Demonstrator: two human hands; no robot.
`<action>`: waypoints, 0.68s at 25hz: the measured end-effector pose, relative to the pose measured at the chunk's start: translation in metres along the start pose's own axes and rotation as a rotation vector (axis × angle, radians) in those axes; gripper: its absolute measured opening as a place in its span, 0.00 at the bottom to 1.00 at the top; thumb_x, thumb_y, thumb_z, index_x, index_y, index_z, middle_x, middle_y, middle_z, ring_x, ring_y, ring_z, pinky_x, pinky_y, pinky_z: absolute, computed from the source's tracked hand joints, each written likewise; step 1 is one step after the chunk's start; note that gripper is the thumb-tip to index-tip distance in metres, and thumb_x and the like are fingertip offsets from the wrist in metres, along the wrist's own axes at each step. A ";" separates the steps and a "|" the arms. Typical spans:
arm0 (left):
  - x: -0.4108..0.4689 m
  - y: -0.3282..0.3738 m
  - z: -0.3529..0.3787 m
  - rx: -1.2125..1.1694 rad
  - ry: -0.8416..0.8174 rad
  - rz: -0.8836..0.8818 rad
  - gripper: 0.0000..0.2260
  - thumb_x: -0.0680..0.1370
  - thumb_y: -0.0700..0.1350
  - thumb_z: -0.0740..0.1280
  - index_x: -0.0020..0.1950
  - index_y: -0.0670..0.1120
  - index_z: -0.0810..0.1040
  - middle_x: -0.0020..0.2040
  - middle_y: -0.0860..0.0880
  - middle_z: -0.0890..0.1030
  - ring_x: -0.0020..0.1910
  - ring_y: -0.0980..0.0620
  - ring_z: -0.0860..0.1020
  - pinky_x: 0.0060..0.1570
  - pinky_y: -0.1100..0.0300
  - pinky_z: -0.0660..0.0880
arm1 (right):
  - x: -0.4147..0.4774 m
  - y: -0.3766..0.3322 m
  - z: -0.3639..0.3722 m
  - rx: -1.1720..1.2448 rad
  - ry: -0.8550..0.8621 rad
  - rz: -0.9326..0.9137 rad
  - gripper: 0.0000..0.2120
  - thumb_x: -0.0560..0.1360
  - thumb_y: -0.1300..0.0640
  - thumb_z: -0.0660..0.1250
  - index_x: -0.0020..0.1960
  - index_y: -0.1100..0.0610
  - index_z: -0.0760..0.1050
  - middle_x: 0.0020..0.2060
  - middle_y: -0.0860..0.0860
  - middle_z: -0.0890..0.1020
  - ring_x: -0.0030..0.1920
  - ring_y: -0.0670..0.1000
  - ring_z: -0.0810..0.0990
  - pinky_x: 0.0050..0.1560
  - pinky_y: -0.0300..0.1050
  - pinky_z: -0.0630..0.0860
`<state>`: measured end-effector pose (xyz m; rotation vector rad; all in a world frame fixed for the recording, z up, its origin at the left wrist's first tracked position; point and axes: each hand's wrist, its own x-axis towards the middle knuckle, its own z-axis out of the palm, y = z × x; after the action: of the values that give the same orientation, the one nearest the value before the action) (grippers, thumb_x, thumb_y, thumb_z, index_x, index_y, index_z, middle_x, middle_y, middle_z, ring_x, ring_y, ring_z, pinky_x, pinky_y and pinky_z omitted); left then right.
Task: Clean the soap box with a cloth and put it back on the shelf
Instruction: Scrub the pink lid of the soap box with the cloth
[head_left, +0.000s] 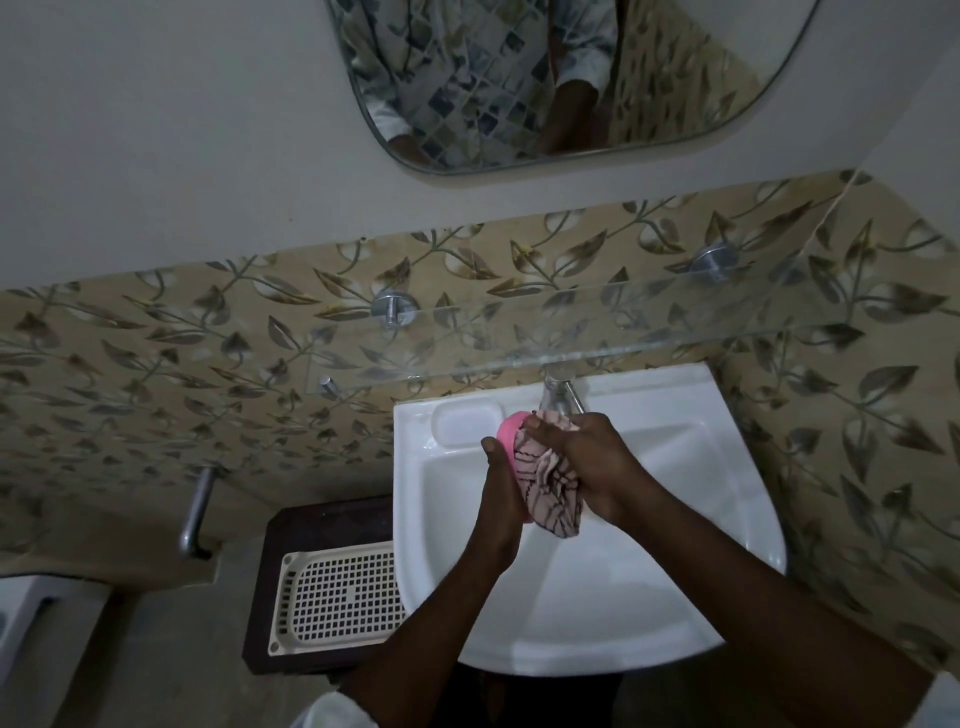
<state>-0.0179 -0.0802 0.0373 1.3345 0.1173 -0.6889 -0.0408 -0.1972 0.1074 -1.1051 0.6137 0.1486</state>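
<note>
Soap box (506, 430), pink, sits over the white sink (701, 519), held between both hands near the centre of the view. At 12 o'clock a mirror (727, 62) hangs on the wall. Below it a glass shelf (675, 312) runs across the leaf-patterned tiles, above the sink's back rim. At 8 o'clock a cream perforated tray (337, 597) lies on a dark stand. The left hand (500, 493) has its grip wrapped round the box from below. The right hand (592, 462) is closed on a pink striped cloth (550, 488), pressing it against the box. A tap (558, 392) stands just beyond the hands at 12 o'clock.
</note>
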 end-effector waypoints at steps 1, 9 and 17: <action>-0.001 -0.002 -0.001 -0.028 -0.033 0.047 0.34 0.72 0.76 0.47 0.58 0.59 0.83 0.56 0.51 0.86 0.55 0.52 0.84 0.45 0.61 0.81 | 0.002 -0.006 0.003 0.119 0.019 0.069 0.15 0.75 0.59 0.72 0.55 0.70 0.79 0.50 0.68 0.83 0.47 0.63 0.85 0.49 0.56 0.82; 0.009 0.019 -0.037 -0.687 -0.163 -0.213 0.41 0.75 0.71 0.55 0.71 0.39 0.72 0.62 0.33 0.79 0.56 0.33 0.81 0.55 0.37 0.78 | -0.018 -0.053 -0.032 0.362 -0.042 -0.102 0.10 0.70 0.70 0.67 0.51 0.65 0.76 0.33 0.58 0.80 0.25 0.47 0.78 0.23 0.38 0.76; 0.007 0.015 -0.037 -0.532 -0.205 -0.350 0.40 0.76 0.71 0.51 0.74 0.42 0.69 0.61 0.34 0.78 0.53 0.36 0.80 0.56 0.42 0.76 | -0.013 -0.030 -0.030 -0.411 0.219 -0.494 0.17 0.69 0.67 0.74 0.54 0.53 0.78 0.45 0.50 0.86 0.46 0.52 0.85 0.43 0.46 0.82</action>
<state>0.0066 -0.0475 0.0378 0.7325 0.3487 -1.0039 -0.0506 -0.2342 0.1284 -1.6546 0.4967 -0.2901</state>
